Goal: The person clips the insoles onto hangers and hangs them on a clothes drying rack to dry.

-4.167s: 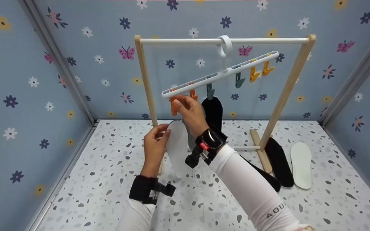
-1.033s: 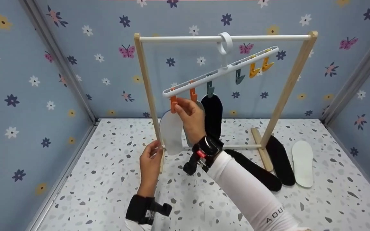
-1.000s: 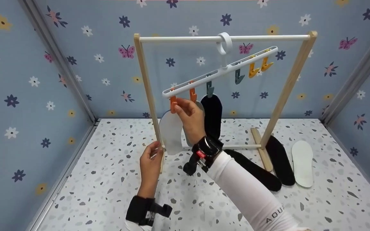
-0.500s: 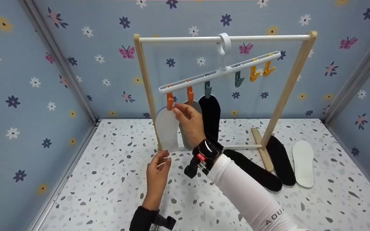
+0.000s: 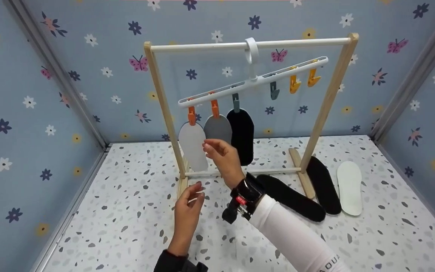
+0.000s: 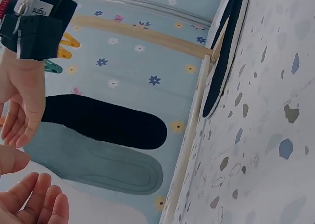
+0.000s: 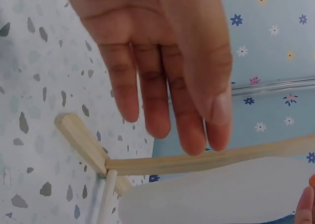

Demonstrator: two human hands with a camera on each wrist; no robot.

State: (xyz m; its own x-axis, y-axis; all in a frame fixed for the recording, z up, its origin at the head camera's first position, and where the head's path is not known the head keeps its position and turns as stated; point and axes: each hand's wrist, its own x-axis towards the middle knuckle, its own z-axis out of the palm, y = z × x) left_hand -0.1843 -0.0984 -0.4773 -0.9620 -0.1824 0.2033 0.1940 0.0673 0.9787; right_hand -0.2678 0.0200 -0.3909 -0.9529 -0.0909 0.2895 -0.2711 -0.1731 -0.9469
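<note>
My right hand (image 5: 225, 158) is raised in front of the hanging insoles, fingers loosely bent and holding nothing. Its fingertips overlap the right edge of a white insole (image 5: 193, 145) in the head view. That insole hangs from the outer orange clip (image 5: 192, 116). Beside it, a grey insole (image 5: 218, 126) hangs from the other orange clip (image 5: 215, 109), partly hidden by my right hand. A black insole (image 5: 242, 139) hangs from a dark green clip (image 5: 236, 102). Lower down, my left hand (image 5: 188, 211) has relaxed fingers around nothing, below the white insole's bottom end.
The white clip hanger (image 5: 255, 80) tilts down to the left on a rack's top bar (image 5: 210, 46). One green clip (image 5: 274, 91) and two yellow clips (image 5: 295, 84) hold nothing. Two black insoles (image 5: 293, 196) and a pale insole (image 5: 349, 189) lie at right by the rack's foot.
The right hand has let go of the outer orange clip and moved down; the white insole now hangs from it. The left hand, which held that insole earlier, has moved lower and away.
</note>
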